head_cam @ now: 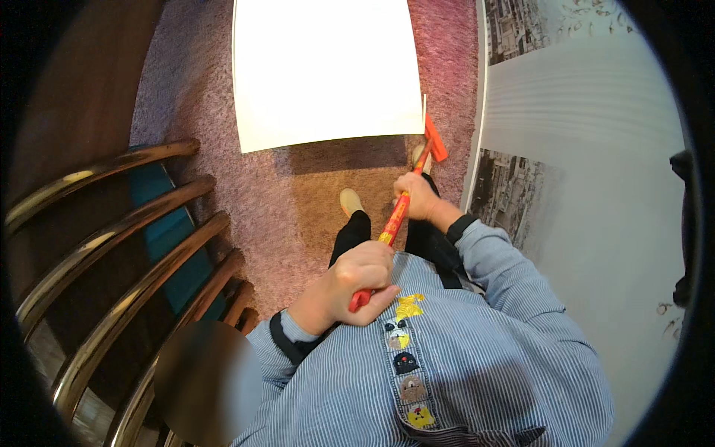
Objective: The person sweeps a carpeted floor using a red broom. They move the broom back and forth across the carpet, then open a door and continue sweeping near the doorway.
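Note:
Both my hands are closed around the red handle (394, 220) of a long-handled floor tool, perhaps a broom or mop. My left hand (357, 279) grips the handle's top end, close to my striped shirt. Further down the shaft, my right hand (418, 196) is wrapped around it. The tool slants away from me to the right. Its flat orange-red head (436, 138) is beside the near right corner of a bright white tabletop-like panel (329, 72), over my right foot's far side. Whether the head touches the carpet (262, 223) I cannot tell.
Curved glossy brown wooden bars (139, 234) stand at left, with a teal surface (167, 223) behind them. On the right runs a pale patterned wall (575, 167) with a white baseboard (476, 139). A dark brown surface (84, 72) rises at far left.

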`<control>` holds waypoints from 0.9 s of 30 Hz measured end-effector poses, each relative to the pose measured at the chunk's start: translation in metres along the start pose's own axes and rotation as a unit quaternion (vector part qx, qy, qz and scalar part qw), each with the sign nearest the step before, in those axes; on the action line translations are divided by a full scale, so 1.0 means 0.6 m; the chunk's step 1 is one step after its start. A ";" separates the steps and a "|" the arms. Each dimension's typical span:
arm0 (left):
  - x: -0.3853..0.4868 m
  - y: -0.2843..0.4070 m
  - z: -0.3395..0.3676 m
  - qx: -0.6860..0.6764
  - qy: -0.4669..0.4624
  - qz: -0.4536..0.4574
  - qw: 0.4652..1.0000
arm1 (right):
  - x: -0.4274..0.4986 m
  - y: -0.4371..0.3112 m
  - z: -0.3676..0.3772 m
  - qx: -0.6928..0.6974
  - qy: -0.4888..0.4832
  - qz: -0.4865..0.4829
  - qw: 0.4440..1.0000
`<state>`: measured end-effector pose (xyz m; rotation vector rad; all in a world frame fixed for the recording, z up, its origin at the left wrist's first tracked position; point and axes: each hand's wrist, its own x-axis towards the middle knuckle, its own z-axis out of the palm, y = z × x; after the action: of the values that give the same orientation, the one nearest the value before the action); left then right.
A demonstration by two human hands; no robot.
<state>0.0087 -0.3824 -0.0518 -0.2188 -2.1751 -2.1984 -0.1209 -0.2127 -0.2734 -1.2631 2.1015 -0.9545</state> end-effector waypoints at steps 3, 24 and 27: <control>-0.054 0.043 -0.030 -0.001 -0.010 -0.011 1.000 | -0.006 -0.070 0.051 0.005 -0.024 0.019 1.000; -0.088 0.043 0.032 0.011 -0.045 -0.038 0.998 | -0.107 -0.072 0.081 0.005 0.048 0.025 0.999; -0.090 0.097 0.028 0.031 -0.063 -0.065 0.995 | -0.098 -0.123 0.089 0.064 0.033 -0.007 0.997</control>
<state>0.0707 -0.3704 -0.0012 -0.2255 -2.3849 -2.2371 -0.0168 -0.2002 -0.2460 -1.1969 2.0473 -1.1328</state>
